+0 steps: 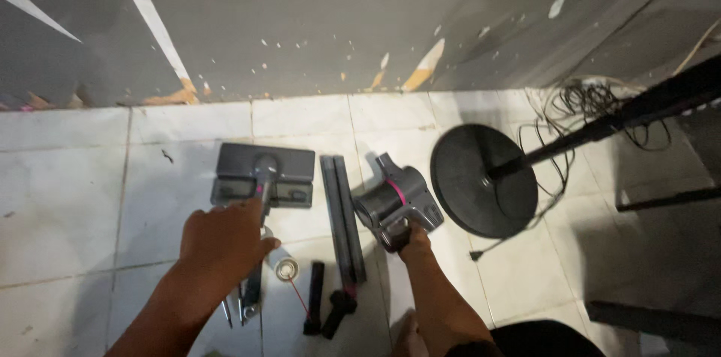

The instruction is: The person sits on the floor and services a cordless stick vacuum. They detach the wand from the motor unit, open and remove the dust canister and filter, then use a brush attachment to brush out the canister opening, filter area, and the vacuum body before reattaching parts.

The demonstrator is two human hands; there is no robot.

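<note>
On the tiled floor [67,199] lie one vacuum floor head [263,174] at 12 o'clock of the left hand [225,241], whose closure I cannot tell, one wand tube [343,218], one spray can [282,263], and one vacuum motor body [396,203] clamped by the right hand [411,239], with one round stand base [481,180] at 3 o'clock.

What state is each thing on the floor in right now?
Vacuum motor body: detached, gripped by right hand.
Floor head: lying flat, left hand at its neck.
Wand tube: detached, lying flat.
Spray can: lying down, straw attached.
Round stand base: flat on tiles, pole fitted.
</note>
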